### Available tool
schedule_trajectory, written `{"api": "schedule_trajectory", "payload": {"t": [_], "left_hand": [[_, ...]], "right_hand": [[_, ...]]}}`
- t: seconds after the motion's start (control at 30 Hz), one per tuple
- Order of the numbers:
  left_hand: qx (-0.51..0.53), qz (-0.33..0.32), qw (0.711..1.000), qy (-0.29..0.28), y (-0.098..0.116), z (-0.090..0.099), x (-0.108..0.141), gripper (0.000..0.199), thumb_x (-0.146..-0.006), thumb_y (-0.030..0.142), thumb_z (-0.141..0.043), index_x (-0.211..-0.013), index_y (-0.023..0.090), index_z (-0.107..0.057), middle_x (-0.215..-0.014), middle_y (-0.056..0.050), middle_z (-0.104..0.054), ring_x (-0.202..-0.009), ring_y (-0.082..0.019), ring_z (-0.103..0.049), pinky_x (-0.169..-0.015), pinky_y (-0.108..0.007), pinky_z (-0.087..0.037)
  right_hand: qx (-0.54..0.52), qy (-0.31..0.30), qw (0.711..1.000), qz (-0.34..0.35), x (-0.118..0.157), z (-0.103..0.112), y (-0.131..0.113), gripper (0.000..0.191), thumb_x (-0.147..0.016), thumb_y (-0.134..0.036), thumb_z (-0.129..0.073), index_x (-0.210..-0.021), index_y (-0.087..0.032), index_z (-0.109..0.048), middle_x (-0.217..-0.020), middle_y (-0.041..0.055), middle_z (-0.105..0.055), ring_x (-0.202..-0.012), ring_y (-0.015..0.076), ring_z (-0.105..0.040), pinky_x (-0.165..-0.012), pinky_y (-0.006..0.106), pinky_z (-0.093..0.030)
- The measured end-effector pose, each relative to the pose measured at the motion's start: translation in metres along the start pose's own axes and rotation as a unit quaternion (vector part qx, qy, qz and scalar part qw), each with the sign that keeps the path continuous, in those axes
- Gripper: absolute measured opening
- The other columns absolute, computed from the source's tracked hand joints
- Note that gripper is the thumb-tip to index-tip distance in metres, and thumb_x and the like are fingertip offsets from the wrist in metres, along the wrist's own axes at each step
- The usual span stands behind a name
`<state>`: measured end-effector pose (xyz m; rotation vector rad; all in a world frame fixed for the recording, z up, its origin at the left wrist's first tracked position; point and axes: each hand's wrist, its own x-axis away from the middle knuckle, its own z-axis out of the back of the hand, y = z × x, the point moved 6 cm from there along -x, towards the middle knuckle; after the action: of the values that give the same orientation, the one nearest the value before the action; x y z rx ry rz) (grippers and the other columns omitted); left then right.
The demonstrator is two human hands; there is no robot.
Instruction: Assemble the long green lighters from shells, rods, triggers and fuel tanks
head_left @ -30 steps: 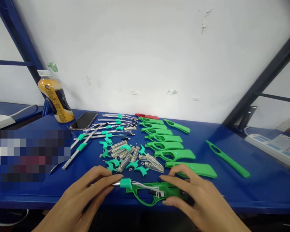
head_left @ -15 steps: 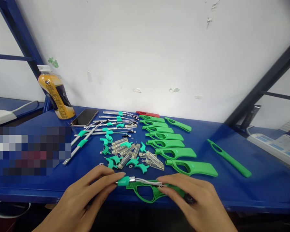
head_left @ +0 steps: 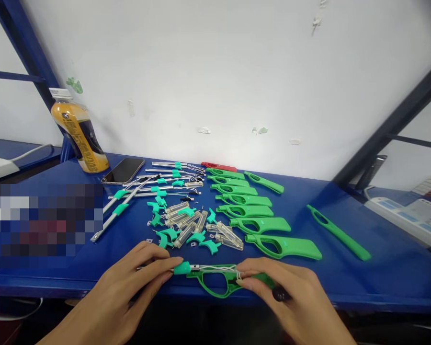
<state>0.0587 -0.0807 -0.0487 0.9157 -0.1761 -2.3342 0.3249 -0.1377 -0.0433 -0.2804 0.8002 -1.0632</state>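
The left hand (head_left: 140,278) pinches a slim metal rod (head_left: 194,268) at its smooth teal sleeve (head_left: 182,268). Thin white wires (head_left: 215,267) run above a looped green plastic shell (head_left: 232,288) to the right hand (head_left: 290,283), which pinches them over the front edge of the painted blue bench (head_left: 359,287). Behind stands a chipped white wall (head_left: 215,72).

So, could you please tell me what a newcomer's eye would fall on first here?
Probably the row of green shells right of the middle, with a red shell at its far end near the wall. Next, at the front edge of the table, the left hand holds a metal tube while the right hand pinches white wires over an open shell. The yellow bottle at the back left stands out too.
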Motion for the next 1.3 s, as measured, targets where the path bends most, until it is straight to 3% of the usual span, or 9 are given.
{"api": "schedule_trajectory", "payload": {"t": [0.2, 0.47, 0.8, 1.13, 1.3], "left_hand": [[-0.002, -0.006, 1.0, -0.03, -0.001, -0.002, 0.004, 0.027, -0.112, 0.027, -0.057, -0.135, 0.033, -0.07, -0.116, -0.001, -0.071, -0.102, -0.012, -0.073, -0.088, -0.014, -0.06], [0.027, -0.014, 0.998, -0.056, -0.001, 0.001, 0.002, 0.028, -0.11, 0.021, -0.058, -0.13, 0.032, -0.074, -0.116, -0.003, -0.071, -0.095, -0.012, -0.075, -0.08, -0.015, -0.06], [0.029, -0.016, 0.999, -0.037, 0.005, 0.003, 0.001, 0.038, -0.114, 0.024, -0.051, -0.145, 0.039, -0.068, -0.112, -0.001, -0.071, -0.092, -0.01, -0.072, -0.08, -0.014, -0.057], [-0.055, -0.055, 0.992, -0.098, 0.002, 0.004, 0.012, 0.05, -0.11, 0.015, -0.05, -0.152, 0.037, -0.062, -0.124, -0.002, -0.072, -0.109, -0.015, -0.071, -0.095, -0.02, -0.057], [-0.116, -0.085, 0.988, -0.056, 0.008, 0.0, 0.014, 0.06, -0.1, 0.001, -0.044, -0.147, 0.032, -0.065, -0.117, -0.003, -0.074, -0.103, -0.016, -0.072, -0.086, -0.022, -0.058]], "right_hand": [[0.013, -0.016, 1.0, 0.006, 0.003, -0.002, 0.001, 0.014, -0.109, -0.028, -0.068, -0.119, -0.036, -0.071, -0.105, -0.0101, -0.084, -0.089, 0.0097, -0.082, -0.083, 0.012, -0.059], [0.018, -0.011, 1.0, -0.008, 0.002, -0.003, 0.003, 0.005, -0.108, -0.032, -0.069, -0.113, -0.033, -0.071, -0.099, -0.01, -0.084, -0.082, 0.0101, -0.082, -0.077, 0.012, -0.059], [0.032, -0.016, 0.999, -0.034, 0.002, -0.004, 0.005, 0.012, -0.108, -0.04, -0.067, -0.104, -0.03, -0.072, -0.09, -0.0062, -0.083, -0.073, 0.0124, -0.08, -0.068, 0.015, -0.058], [0.017, -0.016, 0.999, -0.042, 0.001, -0.003, 0.007, 0.011, -0.107, -0.038, -0.069, -0.101, -0.03, -0.074, -0.091, -0.0076, -0.083, -0.075, 0.0115, -0.08, -0.07, 0.014, -0.059], [0.005, -0.016, 0.998, -0.054, 0.001, -0.003, 0.007, 0.012, -0.106, -0.04, -0.07, -0.1, -0.03, -0.074, -0.09, -0.0073, -0.083, -0.076, 0.0123, -0.08, -0.071, 0.015, -0.06]]}}
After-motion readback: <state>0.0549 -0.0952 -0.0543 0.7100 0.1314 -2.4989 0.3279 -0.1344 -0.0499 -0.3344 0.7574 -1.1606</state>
